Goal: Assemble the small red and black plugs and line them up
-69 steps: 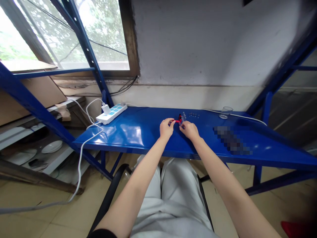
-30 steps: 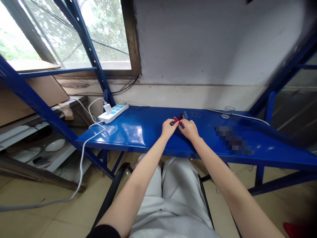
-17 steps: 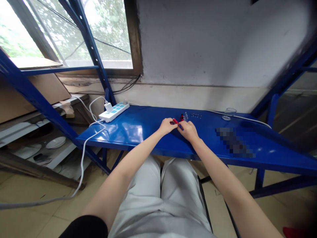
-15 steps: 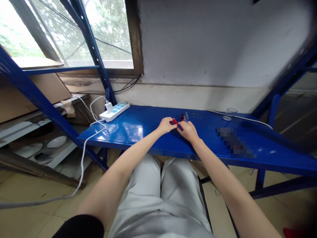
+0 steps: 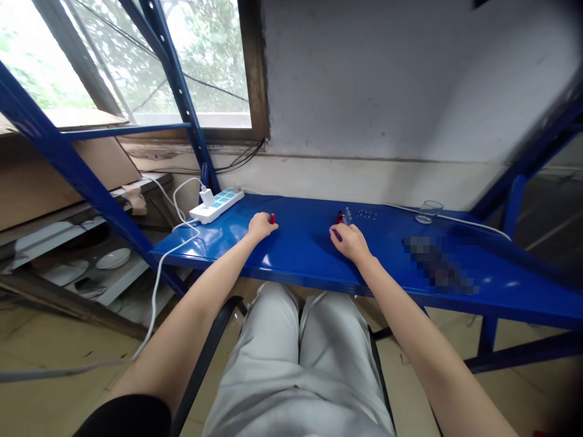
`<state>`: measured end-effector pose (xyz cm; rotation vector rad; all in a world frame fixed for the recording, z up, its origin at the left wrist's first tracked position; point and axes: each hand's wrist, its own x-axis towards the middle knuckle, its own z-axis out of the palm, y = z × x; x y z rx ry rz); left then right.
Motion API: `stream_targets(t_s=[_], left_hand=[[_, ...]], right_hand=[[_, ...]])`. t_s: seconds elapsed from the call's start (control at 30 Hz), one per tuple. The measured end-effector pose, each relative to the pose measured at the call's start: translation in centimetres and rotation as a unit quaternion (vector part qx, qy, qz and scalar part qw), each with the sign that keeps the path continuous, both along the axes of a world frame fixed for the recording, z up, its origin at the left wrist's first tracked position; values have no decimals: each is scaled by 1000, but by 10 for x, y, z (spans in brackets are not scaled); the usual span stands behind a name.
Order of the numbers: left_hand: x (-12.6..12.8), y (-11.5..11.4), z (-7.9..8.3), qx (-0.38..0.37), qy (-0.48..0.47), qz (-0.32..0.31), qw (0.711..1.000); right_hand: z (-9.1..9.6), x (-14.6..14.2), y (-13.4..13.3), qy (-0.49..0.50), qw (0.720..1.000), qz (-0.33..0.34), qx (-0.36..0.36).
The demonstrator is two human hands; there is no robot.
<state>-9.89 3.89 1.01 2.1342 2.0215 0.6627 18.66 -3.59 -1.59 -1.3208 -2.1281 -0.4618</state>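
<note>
My left hand (image 5: 259,226) rests on the blue shelf (image 5: 300,255), curled shut on a small red piece (image 5: 272,218) that pokes out past my fingers. To the right, my right hand (image 5: 350,240) lies on the shelf with its fingers curled, just in front of a small red and black part (image 5: 339,216) and a tiny clear piece (image 5: 347,215). What the right fingers hold, if anything, is hidden. A row of several small dark studs (image 5: 367,213) lies behind them.
A white power strip (image 5: 216,206) with a plugged charger and white cable (image 5: 155,291) sits at the shelf's left end. A clear glass (image 5: 429,211) stands at the back right, by a blurred patch (image 5: 439,264). Blue frame posts (image 5: 77,176) flank the shelf; white dishes (image 5: 113,258) lie lower left.
My hands were together at the shelf's middle around the red piece. My left hand has swung left with the red piece; the right stayed near the small parts.
</note>
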Motion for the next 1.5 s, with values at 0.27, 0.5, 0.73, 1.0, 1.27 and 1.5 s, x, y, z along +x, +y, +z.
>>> stream_targets(t_s=[0.27, 0.5, 0.73, 1.0, 1.27, 1.5], left_hand=[[-2, 3, -12, 12, -21, 26, 999], [-1, 5, -15, 6, -55, 57, 997], [-1, -7, -8, -28, -84, 61, 994], [29, -40, -18, 176, -113, -35, 977], [105, -61, -8, 208, -45, -288, 934], [158, -61, -11, 88, 40, -256, 962]], right_hand=[[2, 5, -1, 36, 999, -15, 27], [8, 11, -5, 126, 985, -105, 48], [6, 31, -4, 291, 916, -275, 9], [-11, 43, 12, 238, 913, -297, -144], [-9, 33, 10, 144, 944, -251, -160], [-4, 25, 12, 121, 942, -259, -176]])
